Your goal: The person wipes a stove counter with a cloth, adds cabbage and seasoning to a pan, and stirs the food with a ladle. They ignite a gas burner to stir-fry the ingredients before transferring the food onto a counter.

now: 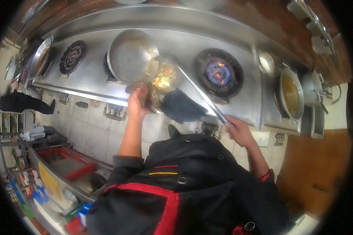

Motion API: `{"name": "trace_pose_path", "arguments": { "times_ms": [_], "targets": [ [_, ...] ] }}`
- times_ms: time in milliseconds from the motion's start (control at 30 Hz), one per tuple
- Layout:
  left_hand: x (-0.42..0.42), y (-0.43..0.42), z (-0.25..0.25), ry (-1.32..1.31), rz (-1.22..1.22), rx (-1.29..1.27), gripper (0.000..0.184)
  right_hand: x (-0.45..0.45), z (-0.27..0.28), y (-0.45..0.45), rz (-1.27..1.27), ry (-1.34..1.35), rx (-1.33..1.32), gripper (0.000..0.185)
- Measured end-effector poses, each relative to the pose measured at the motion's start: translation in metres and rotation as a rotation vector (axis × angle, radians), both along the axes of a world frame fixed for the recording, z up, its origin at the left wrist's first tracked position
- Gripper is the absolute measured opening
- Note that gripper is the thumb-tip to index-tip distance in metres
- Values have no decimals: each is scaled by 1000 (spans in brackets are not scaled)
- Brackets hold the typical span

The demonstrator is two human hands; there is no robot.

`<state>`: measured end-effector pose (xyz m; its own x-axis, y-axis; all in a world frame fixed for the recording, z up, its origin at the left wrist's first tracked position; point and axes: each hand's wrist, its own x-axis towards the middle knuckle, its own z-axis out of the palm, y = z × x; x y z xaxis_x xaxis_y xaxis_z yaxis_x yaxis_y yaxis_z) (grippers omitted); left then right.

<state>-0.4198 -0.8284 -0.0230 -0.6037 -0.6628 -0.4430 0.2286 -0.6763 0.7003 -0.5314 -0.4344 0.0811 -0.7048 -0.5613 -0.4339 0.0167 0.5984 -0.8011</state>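
Note:
My left hand (136, 102) is closed on the near rim of a steel wok (129, 55), with a brownish cloth (152, 100) bunched beside the fingers. The wok is tilted to the right over the stove. Against its right rim lies a mound of yellow and white chopped food (164, 78), on what looks like a plate, mostly covered. My right hand (239, 131) grips the end of a long-handled metal ladle (204, 94). Its shaft slants up-left to the food, where the head is blurred. A dark cloth (182, 106) lies on the stove's front edge between my hands.
Right of the food, a burner (219, 73) is lit with blue and orange flame. A pan of yellowish liquid (291, 94) and a tall pot (310, 89) stand farther right. Another burner (72, 58) and a wok (41, 56) are at left. A person (23, 102) is at far left.

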Motion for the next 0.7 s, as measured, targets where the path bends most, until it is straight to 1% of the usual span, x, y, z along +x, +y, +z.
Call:
{"name": "trace_pose_path", "arguments": {
  "times_ms": [33, 67, 100, 133, 167, 200, 233, 300, 367, 433, 467, 500, 567, 600, 633, 700],
  "targets": [
    [1, 1, 11, 4, 9, 140, 33, 0, 4, -10, -14, -4, 4, 37],
    [1, 3, 16, -4, -27, 81, 43, 0, 6, -20, 33, -221, -130, 36],
    [4, 7, 20, -11, -41, 84, 43, -1, 7, -30, 80, -437, -270, 35],
    [9, 11, 23, 44, -74, 189, 44, -1, 12, -44, 65, -442, -272, 35],
    [14, 15, 24, 97, -104, 294, 45, -1, 18, -61, 144, -460, -270, 34],
    [17, 20, 21, 92, -106, 314, 47, -1, 20, -73, 224, -480, -270, 34],
    [21, 24, 18, 79, -115, 313, 47, -1, 8, -80, 213, -490, -275, 34],
    [28, 37, 14, 215, -166, 359, 47, 0, -25, -88, 149, -774, -434, 31],
    [33, 53, 23, 205, -176, 368, 48, 4, -29, -93, 108, -818, -437, 28],
    [38, 69, 32, 164, -85, 317, 47, -3, -38, -88, 63, -862, -438, 27],
    [43, 75, 32, 182, -92, 332, 51, -14, -48, -79, 64, -745, -366, 28],
    [53, 77, 22, 175, -160, 266, 52, -24, -61, -64, 57, -629, -287, 28],
    [66, 80, 9, 54, -80, 268, 54, -47, -108, -21, 98, -371, 2, 28],
    [72, 78, 1, 111, -96, 272, 55, -54, -125, 1, 338, -22, 203, 33],
    [79, 78, 1, 234, -179, 236, 55, -51, -143, 24, 332, -25, 203, 33],
    [85, 79, 13, 457, -301, 275, 54, -32, -182, 60, 495, 502, 273, 29]
  ]
}}
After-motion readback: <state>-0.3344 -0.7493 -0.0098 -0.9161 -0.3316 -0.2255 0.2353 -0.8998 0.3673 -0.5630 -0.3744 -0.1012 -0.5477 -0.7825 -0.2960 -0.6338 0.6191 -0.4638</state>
